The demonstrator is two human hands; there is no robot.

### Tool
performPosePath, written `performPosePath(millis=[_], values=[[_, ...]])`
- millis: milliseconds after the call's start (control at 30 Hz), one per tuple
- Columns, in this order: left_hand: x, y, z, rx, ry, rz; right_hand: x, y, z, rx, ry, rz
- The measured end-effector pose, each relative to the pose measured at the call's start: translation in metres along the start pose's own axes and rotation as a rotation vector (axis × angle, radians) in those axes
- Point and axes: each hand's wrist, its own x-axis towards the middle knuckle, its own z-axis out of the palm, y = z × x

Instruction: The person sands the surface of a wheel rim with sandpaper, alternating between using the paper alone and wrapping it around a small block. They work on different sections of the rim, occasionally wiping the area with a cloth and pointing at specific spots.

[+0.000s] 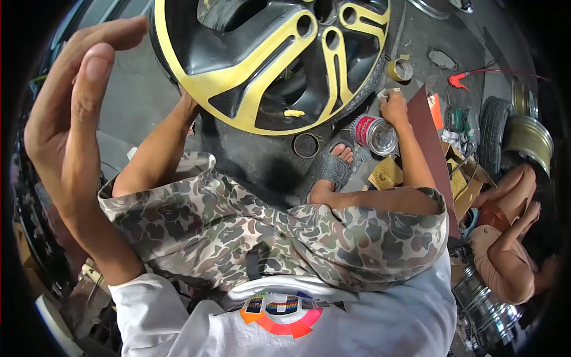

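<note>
A large alloy wheel [208,89], black with yellow spoke faces and a yellow lip, stands in front of my knees. A small crumpled yellow piece [294,113] sits on it near the lower edge. My left hand [74,89] is raised at the left, away from the wheel, with its fingers stretched and nothing visible in them. Down at the right, my right hand [393,109] has its fingers closed on a small pale piece [388,93], perhaps folded paper. Just below that hand is a clear jar [380,137] with a red label.
A tape roll [399,69] lies right of the wheel, and a second roll [306,146] lies below it. A red air gun [458,81] with a hose is farther right. Beyond a brown board [429,160], another person [505,250] sits among tyres and rims.
</note>
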Motion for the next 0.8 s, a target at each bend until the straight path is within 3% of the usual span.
performPosePath(millis=[100,167,233,267,367,500,567,700,800], values=[[0.001,-0.020,-0.005,-0.012,0.005,-0.074,0.020,0.048,0.027,-0.088,-0.111,0.087],[-0.001,-0.030,-0.015,0.044,0.032,0.014,0.032,0.039,0.026,-0.087,-0.181,0.100],[-0.006,-0.016,-0.014,0.176,0.059,0.048,0.033,0.023,0.020,-0.017,-0.138,0.329],[-0.005,-0.003,-0.013,0.136,0.014,-0.092,0.036,0.026,0.026,-0.006,-0.142,0.310],[0.002,-0.005,0.005,-0.218,0.079,-0.146,0.037,0.037,0.037,-0.064,-0.094,0.149],[0.008,-0.006,0.006,-0.258,0.015,-0.147,0.028,0.033,0.037,0.090,-0.020,0.179],[0.008,-0.008,0.011,-0.279,-0.006,-0.139,0.025,0.029,0.035,0.172,-0.024,0.340],[0.017,-0.016,0.022,-0.324,0.082,-0.213,0.021,0.028,0.035,0.063,0.091,0.228],[0.038,-0.031,0.023,-0.318,0.241,-0.247,0.024,0.026,0.034,0.030,-0.008,0.246]])
